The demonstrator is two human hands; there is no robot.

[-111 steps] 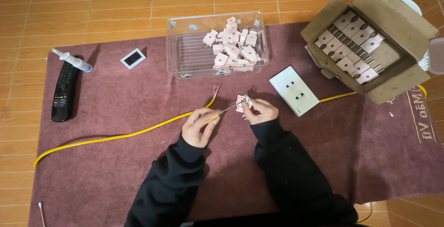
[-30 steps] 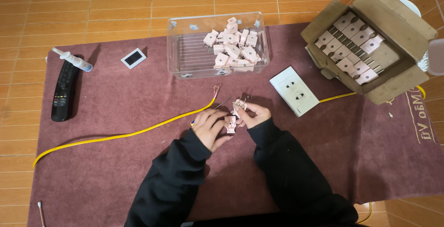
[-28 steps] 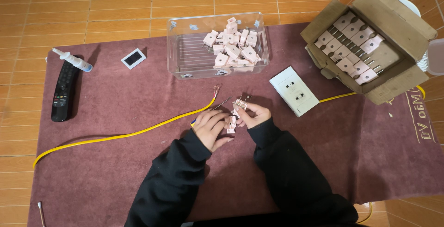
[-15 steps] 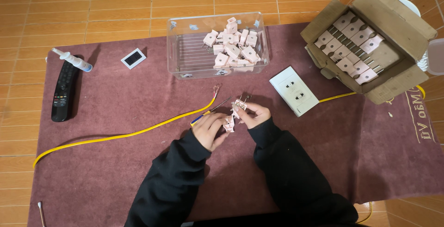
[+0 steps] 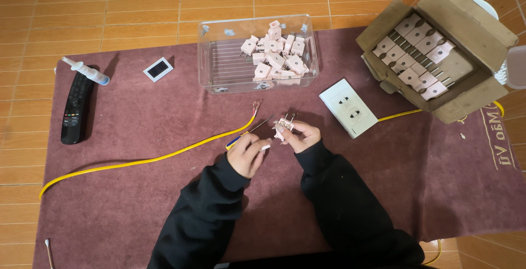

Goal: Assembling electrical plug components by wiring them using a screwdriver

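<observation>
At the mat's [image 5: 137, 126] middle, the right hand [image 5: 300, 136] pinches a pink plug [image 5: 284, 125]; the left hand [image 5: 247, 155] grips a screwdriver [image 5: 246, 134]. The plug looks light, rigid, best held by its body, clear of the prongs.

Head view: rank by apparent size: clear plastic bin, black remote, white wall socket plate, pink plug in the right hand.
1. clear plastic bin, clearly largest.
2. black remote and white socket plate: the remote is longer, the plate wider; too close to rank.
3. pink plug held in the right hand, smallest.
</observation>
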